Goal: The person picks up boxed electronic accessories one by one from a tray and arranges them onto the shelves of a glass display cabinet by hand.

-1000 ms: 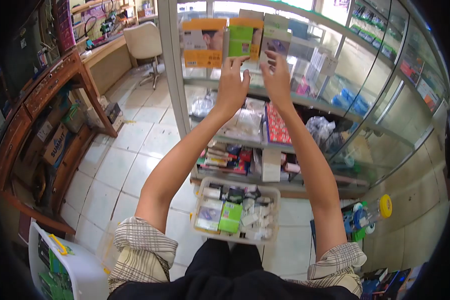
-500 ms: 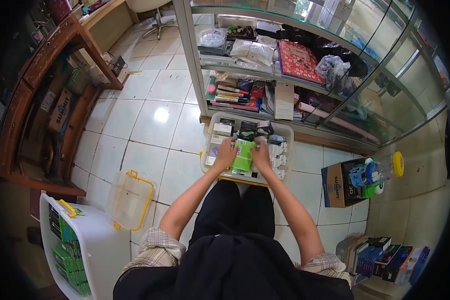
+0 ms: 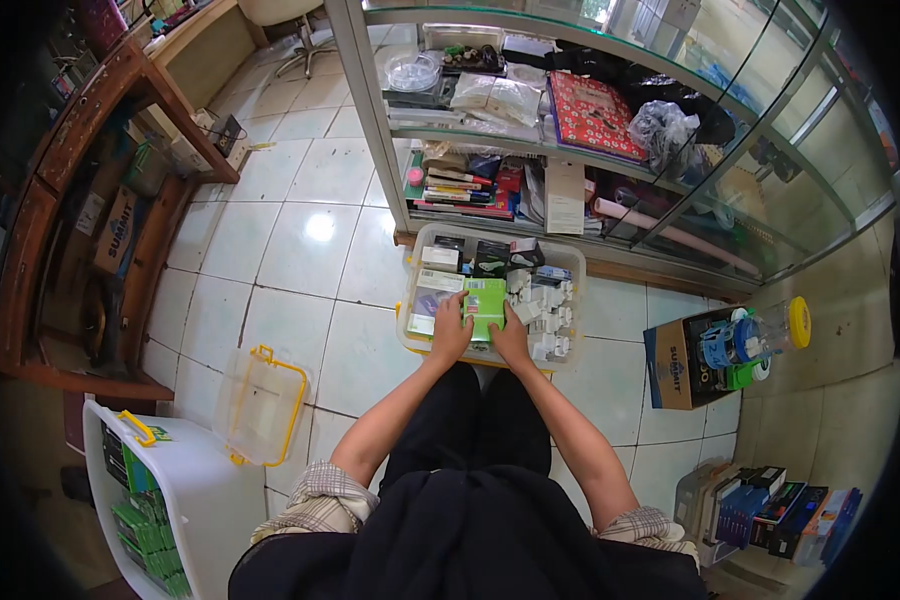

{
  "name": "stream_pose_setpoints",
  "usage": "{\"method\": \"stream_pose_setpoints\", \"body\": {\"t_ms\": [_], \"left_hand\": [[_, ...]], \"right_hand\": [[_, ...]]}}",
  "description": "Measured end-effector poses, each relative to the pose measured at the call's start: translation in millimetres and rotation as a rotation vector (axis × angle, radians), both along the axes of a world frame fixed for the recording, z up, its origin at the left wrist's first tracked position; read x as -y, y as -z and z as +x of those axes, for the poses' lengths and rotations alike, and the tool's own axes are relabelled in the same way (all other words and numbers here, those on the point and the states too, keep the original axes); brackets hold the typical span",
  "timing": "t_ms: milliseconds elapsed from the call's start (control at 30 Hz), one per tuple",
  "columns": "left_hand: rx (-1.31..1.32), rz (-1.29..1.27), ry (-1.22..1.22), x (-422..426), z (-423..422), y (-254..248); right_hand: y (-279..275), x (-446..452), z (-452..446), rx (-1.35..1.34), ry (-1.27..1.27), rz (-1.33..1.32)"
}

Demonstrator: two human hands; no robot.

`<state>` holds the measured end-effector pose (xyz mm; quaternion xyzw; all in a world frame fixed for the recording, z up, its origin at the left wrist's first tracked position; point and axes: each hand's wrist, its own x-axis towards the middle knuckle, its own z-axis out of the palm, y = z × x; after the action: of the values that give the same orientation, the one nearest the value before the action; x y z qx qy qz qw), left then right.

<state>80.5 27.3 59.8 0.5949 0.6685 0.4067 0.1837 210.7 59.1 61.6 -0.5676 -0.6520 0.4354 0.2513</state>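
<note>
A clear plastic bin (image 3: 576, 345) stands on the floor before my knees, filled with small boxes. Both my hands are over its near part, gripping a bright green box (image 3: 484, 308) from its two sides. My left hand (image 3: 451, 330) wraps the left edge, and my right hand (image 3: 511, 338) holds the right edge. Left of the green box lies a white and purple box (image 3: 432, 298). Several small white pieces (image 3: 548, 318) fill the right side of the bin, and dark boxes (image 3: 491, 258) sit at its far side.
A glass display cabinet (image 3: 530, 144) rises beyond the bin. On the left are a wooden cabinet (image 3: 90, 384), a yellow-edged lid (image 3: 260, 405) and a white tub (image 3: 185, 470) of green packs. A Summit carton (image 3: 670, 368) and a stack of boxes (image 3: 770, 515) stand right.
My hands came down from the cabinet's upper shelf to the bin, and the view tilted down. Since half a second ago they have settled around the green box's sides, slightly nearer to me.
</note>
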Motion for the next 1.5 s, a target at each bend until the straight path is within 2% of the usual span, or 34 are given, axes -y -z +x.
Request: {"method": "stream_pose_setpoints", "body": {"t_ms": [33, 67, 100, 200, 267, 333, 367, 433, 467, 533, 567, 633, 700, 733, 767, 833, 900, 967, 1033, 1167, 1233, 1267, 1333, 1367, 1433, 1500], "left_hand": [[0.0, -0.005, 0.002, 2.8, 2.1, -6.5], [0.144, -0.034, -0.039, 4.0, 5.4, -13.1], [0.287, -0.061, -0.079, 3.7, 7.6, -19.4], [0.294, -0.033, -0.056, 3.2, 8.2, -37.4], [0.347, -0.026, -0.031, 1.1, 8.0, -58.9], [-0.085, 0.206, -0.15, -6.6, 6.5, -79.9], [-0.082, 0.22, -0.148, -10.5, 4.5, -106.0], [-0.247, 0.443, -0.047, -20.0, -2.9, -171.7], [-0.247, 0.461, -0.047, -27.9, -6.5, -187.7], [0.045, 0.424, 0.387, -49.8, -13.3, -220.7], [0.034, 0.459, 0.395, -59.8, -15.5, -239.2], [0.121, 0.298, 0.63, -76.0, -16.5, -276.4], [0.063, 0.428, 0.612, -92.8, -12.6, -312.3], [0.148, 0.463, 0.586, -101.9, -11.1, -331.8], [0.233, 0.496, 0.561, -111.8, -10.6, -350.2], [0.326, 0.599, 0.531, -138.6, -13.0, -379.0], [0.287, 0.738, 0.398, -163.4, -15.2, -398.2], [0.27, 0.784, 0.329, -194.7, -21.2, -402.4], [0.254, 0.808, 0.253, -223.5, -28.6, -399.7], [0.215, 0.736, 0.132, -268.5, -45.0, -383.3], [0.315, 0.744, 0.102, -286.9, -54.7, -380.4], [0.312, 0.737, 0.095, -296.0, -60.1, -379.4], [-0.139, 0.758, -0.151, -307.4, -67.9, -375.6], [-0.142, 0.751, -0.156, -310.6, -68.8, -369.4], [-0.205, 0.772, -0.415, -298.1, -61.5, -368.7], [-0.209, 0.812, -0.442, -287.3, -59.4, -372.8]], "right_hand": [[0.9, 1.1, 0.4, 0.005, 0.011, 0.119], [1.7, 2.2, 1.1, 0.01, 0.023, 0.237], [-3.0, 2.4, 2.5, 0.01, 0.026, 0.233], [-40.2, -4.3, 11.2, -0.176, 0.016, 0.347], [-70.4, -18.1, 22.0, -0.162, -0.025, 0.346], [-117.8, -30.8, 29.6, -0.129, -0.114, 0.431], [-148.4, -35.1, 32.7, -0.11, -0.164, 0.523], [-202.6, -45.9, 37.9, -0.115, -0.228, 0.545], [-230.7, -49.4, 39.1, -0.092, -0.323, 0.581], [-281.3, -58.2, 39.6, -0.036, -0.462, 0.643], [-304.3, -63.1, 40.0, 0.0, -0.504, 0.664], [-344.2, -81.7, 38.4, 0.047, -0.576, 0.962], [-393.8, -91.3, 39.7, 0.063, -0.555, 0.94], [-414.0, -102.3, 39.4, 0.06, -0.53, 1.092], [-429.2, -113.5, 37.8, 0.063, -0.528, 1.129], [-450.5, -136.6, 35.4, -0.122, -0.299, 1.291], [-447.8, -171.8, 31.0, -0.193, -0.218, 1.322], [-430.9, -205.3, 17.9, -0.209, -0.059, 1.07], [-411.4, -227.5, -1.7, -0.244, -0.058, 0.908], [-394.1, -272.0, -34.1, -0.099, -0.044, 0.883], [-389.5, -295.2, -47.8, -0.06, 0.017, 1.058], [-387.0, -306.4, -54.7, -0.099, 0.024, 1.051], [-388.1, -318.4, -65.6, -0.096, 0.036, 1.041], [-388.4, -323.5, -70.3, -0.094, 0.054, 1.041], [-391.9, -328.4, -76.8, -0.132, 0.017, 0.967], [-390.7, -339.6, -83.0, -0.121, 0.031, 0.981]]}}
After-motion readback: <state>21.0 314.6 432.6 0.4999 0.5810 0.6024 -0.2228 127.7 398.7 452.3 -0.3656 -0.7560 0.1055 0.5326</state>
